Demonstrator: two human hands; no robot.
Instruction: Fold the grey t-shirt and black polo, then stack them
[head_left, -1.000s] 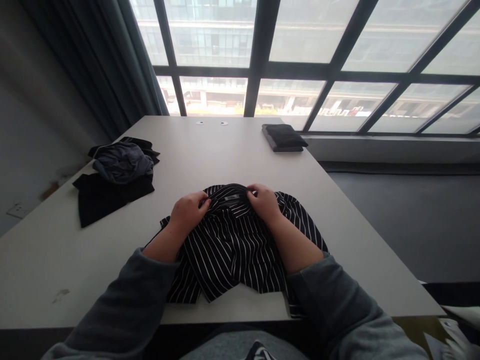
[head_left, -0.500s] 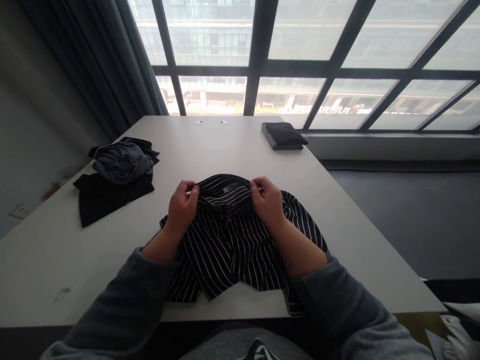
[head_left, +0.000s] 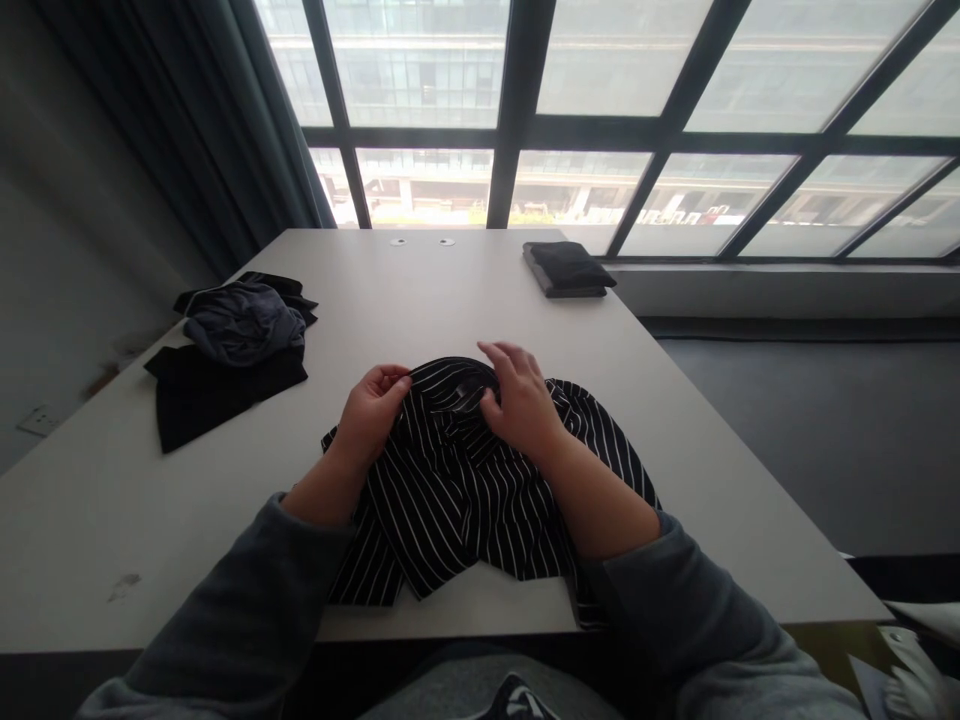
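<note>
Centrally, at the near edge of the table (head_left: 382,300), lies a striped shirt (head_left: 435,490). Left hand (head_left: 373,405) pinches its collar (head_left: 442,373); right hand (head_left: 523,408), thumb and fingers apart, overlies it. Matching pinches, evenly tensioned, should smooth it.

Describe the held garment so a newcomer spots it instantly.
From the big window, a white table stretches toward the camera. At its near end, the left hand pinches a striped garment, the right hand open over it. White stripes across black set it apart from the crumpled heap at left and folded stack at far right.
</note>
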